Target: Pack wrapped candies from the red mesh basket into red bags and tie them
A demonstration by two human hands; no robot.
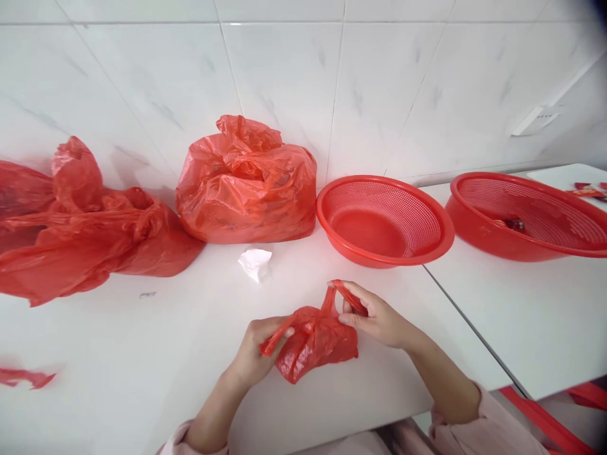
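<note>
A small red plastic bag point(315, 347) with something inside sits low over the white table, between my two hands. My left hand point(263, 347) is closed on one of its handles at the left side. On the other side, my right hand point(374, 313) grips the second handle, stretched up into a loop around the fingers. The bag's neck looks gathered in the middle, and what it contains is hidden by the plastic. Just beyond the bag lies a crumpled white paper point(256, 263).
Two large red plastic bags, one bulging point(246, 189) and one slumped point(109, 234), stand along the tiled wall. To their right are a red perforated basket point(385, 260) and a bigger red basket point(502, 243) with small packets inside. A red plastic scrap point(28, 377) lies far left.
</note>
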